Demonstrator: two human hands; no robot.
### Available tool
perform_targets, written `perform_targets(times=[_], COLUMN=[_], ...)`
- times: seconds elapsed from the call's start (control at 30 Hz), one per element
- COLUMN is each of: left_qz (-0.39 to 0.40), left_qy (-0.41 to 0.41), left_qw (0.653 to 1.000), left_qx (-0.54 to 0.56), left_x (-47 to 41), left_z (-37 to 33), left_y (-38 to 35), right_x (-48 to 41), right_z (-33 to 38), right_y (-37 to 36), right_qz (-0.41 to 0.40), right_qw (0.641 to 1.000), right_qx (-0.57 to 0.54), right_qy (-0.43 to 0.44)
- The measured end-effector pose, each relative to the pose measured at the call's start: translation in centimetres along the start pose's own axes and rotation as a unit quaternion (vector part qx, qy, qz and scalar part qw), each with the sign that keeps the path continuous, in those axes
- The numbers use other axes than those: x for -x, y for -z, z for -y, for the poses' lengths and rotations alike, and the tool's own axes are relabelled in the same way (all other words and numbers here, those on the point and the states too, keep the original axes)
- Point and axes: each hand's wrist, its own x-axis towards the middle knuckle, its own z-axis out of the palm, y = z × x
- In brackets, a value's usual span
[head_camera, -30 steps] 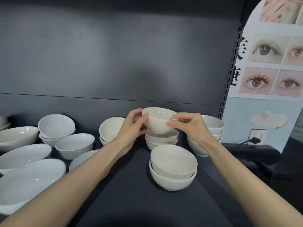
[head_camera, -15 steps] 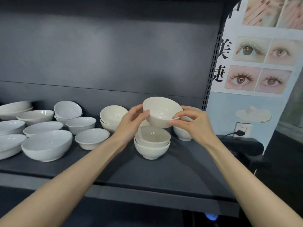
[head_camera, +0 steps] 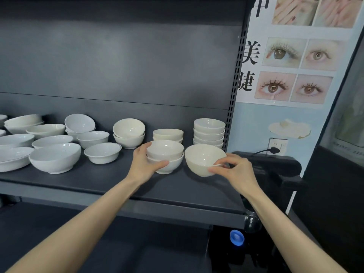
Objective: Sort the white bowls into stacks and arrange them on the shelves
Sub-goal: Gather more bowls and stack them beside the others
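Left hand (head_camera: 145, 167): stack (head_camera: 166, 154) gripped at its 9 o'clock.
Right hand (head_camera: 235, 173): bowl (head_camera: 202, 158) rim pinched at 4 o'clock.
Bowl: tilted, at stack's 3 o'clock.

Shop interior: dark metal display shelf (head_camera: 98, 181) with slotted upright (head_camera: 235, 89), stocked with white bowls (head_camera: 55, 157); beauty poster (head_camera: 291, 71) of eyelashes and nails beside it.

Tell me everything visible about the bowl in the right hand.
The bowl is plain, glossy off-white, ceramic-looking, round, deep and empty. It is tipped toward the camera, low over the right end of the dark shelf; whether its base touches is unclear. The right hand pinches its near rim. It sits close beside the two-bowl stack that the left hand grips.
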Motion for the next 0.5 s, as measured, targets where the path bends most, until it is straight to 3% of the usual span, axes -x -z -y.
perform_targets(times=[0.3,0.5], left_qz=[-0.011,-0.013], left_qy=[0.022,0.020], left_qw=[1.000,1.000], left_qx=[-0.003,0.013], left_x=[-1.1,-1.6], left_z=[1.9,2.4], left_y=[0.4,0.9], right_x=[-0.7,-1.1], right_z=[-2.2,-1.0], right_y=[-1.2,-1.4], right_qz=[-0.013,0.050], right_qw=[0.999,0.996], right_qx=[0.018,0.050], right_qy=[-0.027,-0.045])
